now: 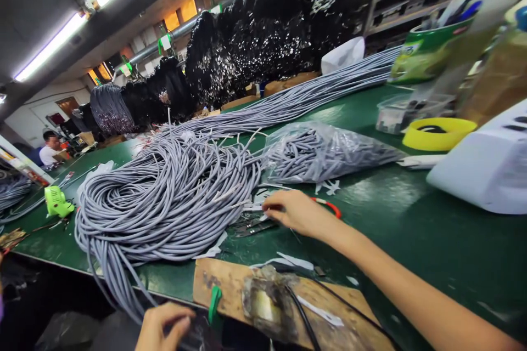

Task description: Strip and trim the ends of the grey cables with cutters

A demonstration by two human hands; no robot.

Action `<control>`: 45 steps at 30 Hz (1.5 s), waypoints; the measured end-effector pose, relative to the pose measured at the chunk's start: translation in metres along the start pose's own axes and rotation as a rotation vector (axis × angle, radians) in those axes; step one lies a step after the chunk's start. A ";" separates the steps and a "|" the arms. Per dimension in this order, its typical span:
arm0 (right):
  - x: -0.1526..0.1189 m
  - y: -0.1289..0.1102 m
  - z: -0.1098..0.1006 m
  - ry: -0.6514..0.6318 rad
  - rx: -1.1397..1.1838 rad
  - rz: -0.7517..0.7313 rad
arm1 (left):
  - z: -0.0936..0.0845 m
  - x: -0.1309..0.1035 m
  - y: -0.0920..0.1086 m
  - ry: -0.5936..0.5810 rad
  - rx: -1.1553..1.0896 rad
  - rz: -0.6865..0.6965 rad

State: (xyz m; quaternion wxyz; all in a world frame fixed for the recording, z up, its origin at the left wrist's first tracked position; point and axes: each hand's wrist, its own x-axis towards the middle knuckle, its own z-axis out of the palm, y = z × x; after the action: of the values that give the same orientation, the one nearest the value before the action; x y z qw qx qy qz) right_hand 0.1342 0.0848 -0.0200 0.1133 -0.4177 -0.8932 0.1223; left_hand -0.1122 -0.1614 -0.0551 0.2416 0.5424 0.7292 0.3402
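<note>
My right hand (pixel 294 213) reaches over the table beside scissors-like tool blades (pixel 255 227), partly hidden by the hand; a red handle (pixel 329 205) shows behind my wrist. Its fingers are bent downward, the thumb a little apart, and no held object shows. White strips (pixel 259 200) lie by the fingertips. My left hand (pixel 164 326) is low at the table's front edge, fingers loosely curled with a gap to the thumb and nothing visible between them. Close by it, a large coil of grey cables (pixel 164 197) hangs partly over the edge.
A wooden board (pixel 222 279) with a worn fixture and green lever (pixel 214 304) sits at the front edge. Behind are a clear bag of short grey pieces (pixel 317 151), a yellow tape ring (pixel 438 134) and a green tub (pixel 428 49). A small green fan (pixel 57 201) stands left.
</note>
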 end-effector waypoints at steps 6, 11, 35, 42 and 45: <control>-0.003 -0.021 0.012 -0.072 0.000 -0.237 | 0.000 0.082 0.055 0.356 0.304 0.342; -0.004 -0.012 0.007 -0.067 -0.058 -0.203 | 0.000 0.129 0.054 0.545 0.465 0.391; -0.006 -0.007 0.008 -0.104 -0.090 -0.154 | -0.060 0.015 0.015 0.038 0.595 -0.226; -0.007 -0.007 0.008 -0.097 -0.027 -0.151 | 0.020 0.077 0.089 0.492 0.388 0.229; -0.007 -0.007 0.008 -0.082 0.059 -0.150 | 0.059 0.108 0.110 0.113 0.284 0.312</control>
State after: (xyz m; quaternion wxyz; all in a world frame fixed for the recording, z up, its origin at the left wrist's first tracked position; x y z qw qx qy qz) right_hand 0.1307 0.0741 -0.0264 0.0976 -0.3406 -0.9219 0.1567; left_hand -0.0325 -0.0242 -0.0079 0.0662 0.6573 0.6894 0.2972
